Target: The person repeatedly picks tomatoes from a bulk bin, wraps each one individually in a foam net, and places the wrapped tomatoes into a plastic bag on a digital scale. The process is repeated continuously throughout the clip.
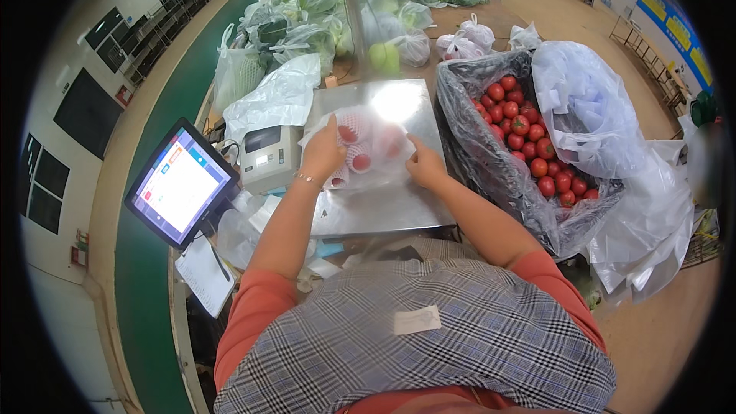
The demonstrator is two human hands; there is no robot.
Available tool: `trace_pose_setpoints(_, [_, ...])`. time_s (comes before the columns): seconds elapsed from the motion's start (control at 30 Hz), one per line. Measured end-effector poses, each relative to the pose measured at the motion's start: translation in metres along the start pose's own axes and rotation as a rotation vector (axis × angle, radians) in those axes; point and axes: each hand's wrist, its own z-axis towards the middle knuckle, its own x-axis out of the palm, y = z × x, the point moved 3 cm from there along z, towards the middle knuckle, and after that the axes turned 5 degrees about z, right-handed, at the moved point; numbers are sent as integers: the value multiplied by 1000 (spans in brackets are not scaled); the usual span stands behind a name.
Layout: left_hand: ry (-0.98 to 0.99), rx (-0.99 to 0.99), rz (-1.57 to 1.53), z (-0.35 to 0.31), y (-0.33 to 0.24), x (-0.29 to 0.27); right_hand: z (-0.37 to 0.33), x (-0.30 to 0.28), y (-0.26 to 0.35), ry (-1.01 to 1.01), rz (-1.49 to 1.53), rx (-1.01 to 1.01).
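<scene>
On a steel scale platform (pixel 360 222) lies a thin clear plastic bag (pixel 376 172) with several red round fruits (pixel 359 161) in it. White foam nets wrap some of the fruits, whose exact kind I cannot tell through the plastic. My left hand (pixel 325 150) is closed on the bag's left side. At its right edge, my right hand (pixel 426 165) pinches the plastic between thumb and finger. The bag stretches between both hands.
Left of the scale stand a label printer (pixel 271 159) and a tilted touch screen (pixel 182 182). To the right, a plastic-lined crate (pixel 491 161) holds tomatoes (pixel 529 134). Bagged green vegetables (pixel 314 11) pile up behind the scale's display post (pixel 354 23).
</scene>
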Motion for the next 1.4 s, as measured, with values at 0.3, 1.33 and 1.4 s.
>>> trace_pose_setpoints(0.3, [-629, -87, -294, -61, 43, -80, -11, -33, 32, -365, 467, -221])
trace_pose_setpoints(1.33, [69, 338, -1663, -67, -7, -113, -13, -115, 142, 144, 352, -673])
trace_pose_setpoints(1.4, [80, 409, -1522, -69, -31, -106, -17, -102, 135, 94, 346, -639])
